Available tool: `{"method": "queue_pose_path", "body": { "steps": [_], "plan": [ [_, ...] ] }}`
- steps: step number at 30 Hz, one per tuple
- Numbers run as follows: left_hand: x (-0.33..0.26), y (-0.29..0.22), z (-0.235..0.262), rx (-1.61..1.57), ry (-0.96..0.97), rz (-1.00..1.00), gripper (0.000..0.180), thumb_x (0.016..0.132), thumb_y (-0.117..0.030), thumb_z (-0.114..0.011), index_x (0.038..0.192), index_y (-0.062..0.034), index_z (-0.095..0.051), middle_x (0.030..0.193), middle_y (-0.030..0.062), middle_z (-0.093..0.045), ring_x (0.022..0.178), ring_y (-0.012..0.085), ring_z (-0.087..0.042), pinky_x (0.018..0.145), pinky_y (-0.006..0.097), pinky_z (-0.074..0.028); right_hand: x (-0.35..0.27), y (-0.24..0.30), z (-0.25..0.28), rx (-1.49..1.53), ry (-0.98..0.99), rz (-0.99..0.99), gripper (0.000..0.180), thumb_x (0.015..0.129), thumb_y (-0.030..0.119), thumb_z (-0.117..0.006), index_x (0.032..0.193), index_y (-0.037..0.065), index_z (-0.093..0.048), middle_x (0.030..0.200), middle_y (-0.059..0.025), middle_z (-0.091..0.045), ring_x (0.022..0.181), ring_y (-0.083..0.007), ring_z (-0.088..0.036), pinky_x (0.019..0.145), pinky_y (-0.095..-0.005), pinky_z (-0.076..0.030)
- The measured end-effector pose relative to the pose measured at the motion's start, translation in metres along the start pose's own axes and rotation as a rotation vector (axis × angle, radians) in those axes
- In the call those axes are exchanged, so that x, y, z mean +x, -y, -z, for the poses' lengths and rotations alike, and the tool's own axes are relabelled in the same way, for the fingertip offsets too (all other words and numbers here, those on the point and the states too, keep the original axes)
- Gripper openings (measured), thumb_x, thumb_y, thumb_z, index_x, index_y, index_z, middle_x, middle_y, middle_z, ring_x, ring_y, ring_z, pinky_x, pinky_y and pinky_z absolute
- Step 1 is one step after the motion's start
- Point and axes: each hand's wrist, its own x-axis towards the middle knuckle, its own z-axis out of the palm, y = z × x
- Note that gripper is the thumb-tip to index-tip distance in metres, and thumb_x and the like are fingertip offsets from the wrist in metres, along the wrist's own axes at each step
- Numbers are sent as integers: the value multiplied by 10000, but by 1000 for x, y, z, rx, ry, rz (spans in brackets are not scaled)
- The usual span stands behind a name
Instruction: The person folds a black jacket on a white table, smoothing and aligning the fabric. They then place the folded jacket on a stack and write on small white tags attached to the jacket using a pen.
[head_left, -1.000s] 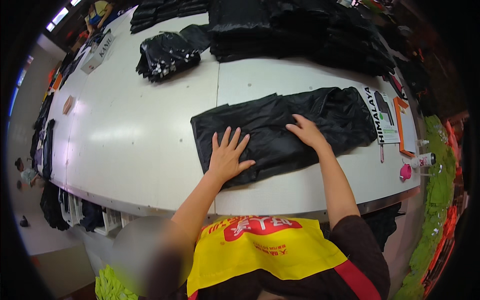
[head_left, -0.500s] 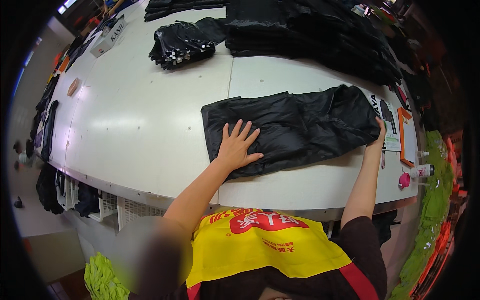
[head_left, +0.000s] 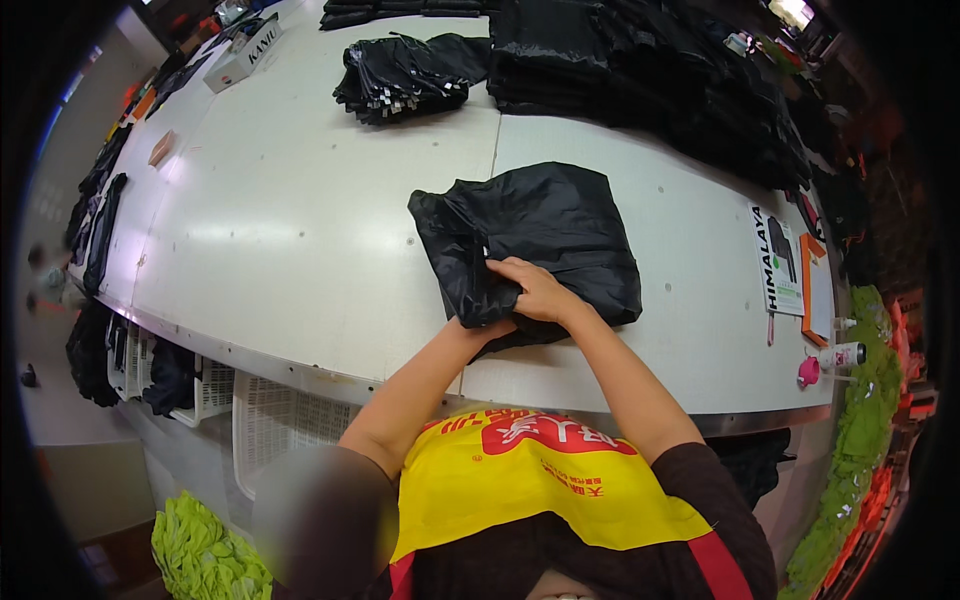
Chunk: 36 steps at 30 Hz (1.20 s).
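Roughly midway, by the look of it, the black fabric piece (head_left: 570,215) lies on the near middle of the white counter (head_left: 290,270), doubled over into a compact, squarish bundle. Its far and right edges sit fairly smooth, so the main fold appears made; the left end is loose and bunched, a layer sticks out along the near side, and the piece is not yet flat or squared, nor on any pile. The right hand (head_left: 541,293) rests over the upper layer beside the rumpled end, its fingers reaching forward and partly bent; whether it pinches the cloth cannot be told. The left hand (head_left: 494,331) goes in beneath that rumpled layer, mostly hidden, so its fingers and any grip cannot be made out. Farther back stands a tall black stack (head_left: 560,55), and left of it a lower bundle (head_left: 410,85) showing small white tags. Toward the counter's right end lie a printed card (head_left: 778,258), an orange-edged tray or folder (head_left: 815,290), a pink item (head_left: 808,372) and a white bottle (head_left: 840,355). Below the near edge are white plastic baskets (head_left: 285,420), with a lime-green heap (head_left: 205,550) lower left and green material (head_left: 845,480) along the right side.
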Motion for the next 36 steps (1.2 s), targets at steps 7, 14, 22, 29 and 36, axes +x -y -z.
{"method": "queue_pose_path", "body": {
  "steps": [7,14,22,29,36],
  "plan": [
    [63,-160,152,61,1007,478,276,784,-277,-674,968,-71,-668,935,115,-668,831,251,-643,782,379,-497,-27,20,-30,-261,66,-114,421,712,231,-612,1048,-21,-590,1115,-133,-515,1063,-307,-487,868,-386,-443],
    [94,-36,155,820,163,73,618,788,-471,-644,1317,-209,-460,1214,135,-543,976,328,-603,804,476,-459,-33,47,-56,-528,-44,-6,533,656,177,-680,1171,88,-575,1071,-101,-513,1007,-291,-481,794,-420,-454],
    [47,-16,115,388,333,861,737,862,-546,-486,1435,-170,-216,1183,291,-492,1028,447,-543,850,495,-457,-71,4,31,-869,-76,-18,563,627,54,-693,1170,147,-577,1148,-79,-532,1072,-296,-489,884,-392,-403],
    [6,-80,0,135,-177,706,835,857,-288,-582,1415,55,-63,1284,347,-345,1123,487,-436,958,456,-391,-89,59,112,-796,-605,-112,463,840,254,-604,1260,81,-513,1316,-168,-468,1238,-372,-391,1017,-503,-287],
    [31,-99,-61,-297,29,593,898,824,-183,-615,1398,110,11,1388,400,-111,1287,531,-198,1078,437,-252,-77,-44,30,-977,-417,-396,696,824,555,-530,1364,130,-424,1428,-119,-367,1316,-341,-308,1005,-635,-207]
  ]
}}
